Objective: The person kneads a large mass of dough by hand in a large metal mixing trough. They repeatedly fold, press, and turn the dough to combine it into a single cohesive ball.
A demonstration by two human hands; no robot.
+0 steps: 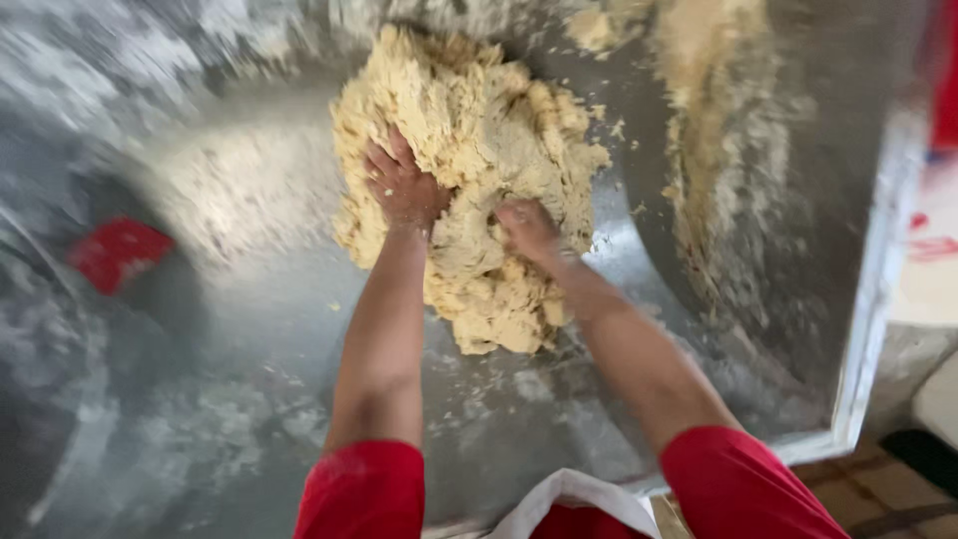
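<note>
Metal trough [249, 329] holds a pale dough mass [479, 150] near its far edge.
Left hand [401, 185] lies spread on the dough; right hand [526, 230] has its fingers sunk in, clenched.

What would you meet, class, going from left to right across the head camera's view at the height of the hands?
Red patch on the metal → left hand → right hand → dough smear on the steel wall → rim of the metal trough.

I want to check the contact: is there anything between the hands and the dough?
Nothing visible. The left hand lies flat on the dough, and the right hand presses into it, on the metal table.
</note>
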